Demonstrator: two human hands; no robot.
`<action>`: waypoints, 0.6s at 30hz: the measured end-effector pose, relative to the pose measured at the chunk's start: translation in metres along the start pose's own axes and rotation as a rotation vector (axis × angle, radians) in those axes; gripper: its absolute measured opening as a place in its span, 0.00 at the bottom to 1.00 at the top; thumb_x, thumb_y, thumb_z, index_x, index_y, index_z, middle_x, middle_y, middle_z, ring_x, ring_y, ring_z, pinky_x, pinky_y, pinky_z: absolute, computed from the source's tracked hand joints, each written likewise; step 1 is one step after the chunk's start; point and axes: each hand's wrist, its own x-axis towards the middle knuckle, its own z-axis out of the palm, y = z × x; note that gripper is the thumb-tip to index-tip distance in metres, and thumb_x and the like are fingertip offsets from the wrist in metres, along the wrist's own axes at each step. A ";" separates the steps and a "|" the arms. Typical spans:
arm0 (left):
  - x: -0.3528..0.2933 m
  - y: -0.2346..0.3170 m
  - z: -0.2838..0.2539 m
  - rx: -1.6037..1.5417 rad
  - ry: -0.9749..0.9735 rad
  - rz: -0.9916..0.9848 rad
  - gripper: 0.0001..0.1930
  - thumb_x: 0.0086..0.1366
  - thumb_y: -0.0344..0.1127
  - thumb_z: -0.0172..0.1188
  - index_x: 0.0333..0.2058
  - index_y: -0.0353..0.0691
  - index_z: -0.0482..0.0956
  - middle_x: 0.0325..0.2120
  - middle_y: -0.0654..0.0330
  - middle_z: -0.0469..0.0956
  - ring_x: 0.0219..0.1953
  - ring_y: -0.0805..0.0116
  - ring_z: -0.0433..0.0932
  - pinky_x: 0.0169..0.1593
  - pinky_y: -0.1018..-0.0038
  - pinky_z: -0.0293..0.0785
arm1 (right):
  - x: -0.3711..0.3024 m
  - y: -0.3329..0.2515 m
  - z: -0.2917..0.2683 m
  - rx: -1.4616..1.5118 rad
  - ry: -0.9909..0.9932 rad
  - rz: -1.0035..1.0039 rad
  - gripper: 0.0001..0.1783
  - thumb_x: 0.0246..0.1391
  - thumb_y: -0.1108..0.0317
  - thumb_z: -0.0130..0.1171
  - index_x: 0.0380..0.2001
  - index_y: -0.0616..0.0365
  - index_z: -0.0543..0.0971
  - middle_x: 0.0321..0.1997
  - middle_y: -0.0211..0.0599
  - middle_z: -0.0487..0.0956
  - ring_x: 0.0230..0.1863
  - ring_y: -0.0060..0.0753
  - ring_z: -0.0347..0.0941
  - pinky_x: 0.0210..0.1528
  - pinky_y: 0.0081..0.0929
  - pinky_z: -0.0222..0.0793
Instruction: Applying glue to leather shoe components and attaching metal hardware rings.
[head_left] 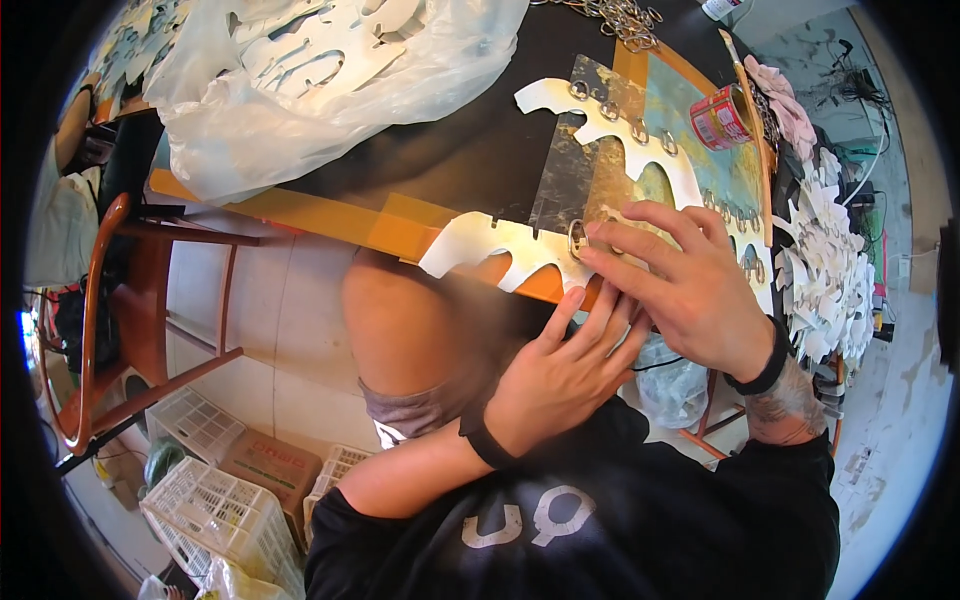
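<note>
A white cut-out card piece with a wavy lower edge lies over the front edge of the work table. A metal ring sits on its right end. My right hand lies flat over that end, fingertips pressing at the ring. My left hand comes from below, fingers stretched up under the right hand against the card's lower edge. A second white card piece with several metal rings runs along the table behind, on a stained transparent sheet.
A large clear plastic bag of white cut-outs fills the table's back left. A red tin can and a pile of metal rings sit at the back right. Stacked white cut-outs lie at right. A wooden chair and white crates stand left.
</note>
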 end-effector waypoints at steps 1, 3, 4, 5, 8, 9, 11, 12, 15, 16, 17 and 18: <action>0.000 0.000 0.000 -0.004 -0.004 0.002 0.33 0.71 0.61 0.60 0.68 0.50 0.74 0.67 0.55 0.73 0.75 0.53 0.63 0.80 0.44 0.45 | 0.000 -0.001 0.001 0.002 0.001 0.000 0.30 0.54 0.66 0.64 0.62 0.44 0.82 0.71 0.25 0.78 0.70 0.41 0.71 0.64 0.47 0.63; -0.001 0.000 0.001 -0.002 -0.003 0.002 0.33 0.70 0.61 0.60 0.67 0.50 0.75 0.66 0.56 0.74 0.75 0.54 0.64 0.79 0.43 0.46 | 0.000 -0.003 0.003 -0.017 -0.018 0.002 0.29 0.56 0.66 0.63 0.63 0.44 0.81 0.72 0.24 0.77 0.71 0.41 0.70 0.64 0.47 0.63; -0.001 0.001 0.002 -0.001 0.000 0.001 0.32 0.70 0.61 0.61 0.67 0.50 0.75 0.65 0.56 0.74 0.74 0.55 0.65 0.79 0.43 0.46 | 0.000 -0.002 0.004 -0.015 -0.017 0.002 0.29 0.56 0.66 0.63 0.63 0.44 0.81 0.72 0.24 0.77 0.71 0.41 0.70 0.64 0.47 0.63; -0.001 0.001 0.002 0.000 -0.003 0.000 0.32 0.70 0.61 0.61 0.67 0.50 0.75 0.65 0.56 0.74 0.74 0.55 0.65 0.79 0.43 0.46 | -0.001 -0.002 0.004 -0.031 -0.020 0.002 0.28 0.57 0.65 0.62 0.63 0.43 0.81 0.72 0.23 0.76 0.71 0.40 0.70 0.64 0.47 0.63; 0.001 0.001 0.000 0.014 -0.001 0.006 0.32 0.71 0.61 0.60 0.66 0.50 0.75 0.66 0.56 0.74 0.74 0.55 0.65 0.79 0.43 0.46 | -0.001 -0.001 0.005 -0.054 -0.020 0.003 0.28 0.58 0.65 0.61 0.63 0.43 0.81 0.72 0.23 0.76 0.70 0.39 0.70 0.63 0.46 0.63; 0.001 0.001 0.000 0.014 0.000 0.003 0.32 0.71 0.61 0.60 0.66 0.50 0.75 0.66 0.55 0.74 0.74 0.55 0.65 0.79 0.43 0.46 | -0.001 0.000 0.006 -0.062 -0.018 0.002 0.28 0.58 0.65 0.61 0.63 0.43 0.81 0.72 0.23 0.76 0.70 0.38 0.70 0.63 0.46 0.63; 0.002 0.001 -0.001 0.018 0.000 0.002 0.31 0.71 0.61 0.60 0.66 0.50 0.75 0.66 0.55 0.74 0.74 0.55 0.65 0.79 0.43 0.46 | 0.000 0.000 0.006 -0.050 -0.013 0.004 0.27 0.58 0.65 0.61 0.63 0.43 0.82 0.72 0.23 0.77 0.70 0.38 0.70 0.62 0.46 0.63; 0.002 0.000 -0.001 0.019 -0.003 0.004 0.31 0.71 0.60 0.60 0.66 0.50 0.75 0.66 0.55 0.74 0.74 0.55 0.66 0.79 0.43 0.46 | 0.000 0.001 0.006 -0.040 -0.011 0.004 0.27 0.59 0.65 0.60 0.63 0.43 0.82 0.71 0.23 0.77 0.70 0.38 0.71 0.62 0.45 0.63; 0.003 0.001 -0.002 0.017 -0.010 0.009 0.31 0.71 0.60 0.60 0.66 0.50 0.76 0.66 0.55 0.74 0.74 0.55 0.66 0.79 0.43 0.47 | 0.000 0.001 0.004 -0.026 -0.004 -0.004 0.26 0.59 0.64 0.60 0.62 0.44 0.82 0.70 0.24 0.78 0.69 0.38 0.71 0.61 0.45 0.63; 0.003 0.001 -0.003 0.017 -0.014 0.008 0.31 0.70 0.60 0.61 0.66 0.50 0.76 0.65 0.55 0.74 0.74 0.56 0.66 0.79 0.43 0.47 | 0.000 0.001 0.005 -0.026 -0.001 -0.004 0.26 0.59 0.64 0.60 0.62 0.44 0.82 0.70 0.24 0.78 0.69 0.38 0.71 0.61 0.45 0.63; 0.003 0.000 -0.003 0.020 -0.014 0.008 0.31 0.70 0.60 0.61 0.66 0.50 0.76 0.65 0.55 0.74 0.74 0.56 0.66 0.79 0.43 0.47 | -0.001 0.001 0.006 -0.002 -0.002 0.004 0.27 0.58 0.66 0.60 0.62 0.43 0.82 0.71 0.24 0.78 0.69 0.39 0.72 0.62 0.45 0.62; 0.003 0.000 -0.003 0.022 -0.016 0.007 0.31 0.70 0.60 0.61 0.65 0.50 0.76 0.65 0.55 0.74 0.73 0.56 0.66 0.79 0.43 0.47 | -0.001 0.001 0.007 0.021 -0.002 0.011 0.28 0.57 0.67 0.60 0.63 0.42 0.82 0.72 0.24 0.78 0.69 0.40 0.72 0.62 0.45 0.62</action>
